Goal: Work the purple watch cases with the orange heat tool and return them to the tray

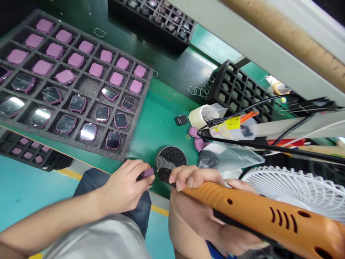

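My left hand [128, 185] pinches a small purple watch case [147, 173] between thumb and fingers at the bench's front edge. My right hand [195, 210] is wrapped round an orange handheld power tool [242, 208] with vent slots; its dark nose points left toward the watch case, with a small gap between them. Just beyond the nose sits a round metal tin [172, 156] with a perforated, black-speckled top. To the left lies a grey foam tray [90, 85] of purple watch cases, some with dark screens facing up, others with purple sides up.
Loose purple cases [198, 144] and a black watch [181, 119] lie beside a cream cup [198, 117] and a clear cup [249, 127]. Black foam trays [215, 84] stand farther back. A white fan [293, 183], a plastic bag [229, 154] and black cables [269, 147] crowd the right.
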{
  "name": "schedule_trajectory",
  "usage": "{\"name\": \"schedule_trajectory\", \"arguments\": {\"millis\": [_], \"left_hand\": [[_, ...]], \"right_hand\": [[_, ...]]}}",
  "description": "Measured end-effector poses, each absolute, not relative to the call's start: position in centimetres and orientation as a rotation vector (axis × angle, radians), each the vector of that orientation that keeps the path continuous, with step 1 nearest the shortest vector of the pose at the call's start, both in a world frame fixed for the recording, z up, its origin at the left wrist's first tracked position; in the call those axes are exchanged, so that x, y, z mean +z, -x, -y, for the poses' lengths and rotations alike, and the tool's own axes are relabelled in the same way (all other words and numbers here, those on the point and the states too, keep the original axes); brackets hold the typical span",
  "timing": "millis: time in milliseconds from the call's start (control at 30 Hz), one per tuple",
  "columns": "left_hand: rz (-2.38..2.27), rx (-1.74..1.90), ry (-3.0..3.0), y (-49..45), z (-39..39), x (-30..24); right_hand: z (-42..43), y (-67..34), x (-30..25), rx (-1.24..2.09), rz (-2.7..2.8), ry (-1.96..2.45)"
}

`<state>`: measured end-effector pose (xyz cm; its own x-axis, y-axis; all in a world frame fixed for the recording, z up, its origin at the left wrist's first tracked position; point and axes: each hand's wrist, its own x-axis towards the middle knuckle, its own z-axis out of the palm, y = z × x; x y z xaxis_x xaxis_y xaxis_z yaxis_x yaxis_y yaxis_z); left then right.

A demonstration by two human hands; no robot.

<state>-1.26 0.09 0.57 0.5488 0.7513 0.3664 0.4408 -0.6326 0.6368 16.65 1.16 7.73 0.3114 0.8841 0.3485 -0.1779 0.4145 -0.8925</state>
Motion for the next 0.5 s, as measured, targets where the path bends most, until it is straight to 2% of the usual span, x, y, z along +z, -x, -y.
{"name": "schedule_trajectory", "arguments": {"millis": [500], "left_hand": [[-0.968,0.852,-2.318,1.16,-0.18,0.69]], "right_hand": [[-0.93,-16.12,7.51,0.825,1.072,0.882]]}}
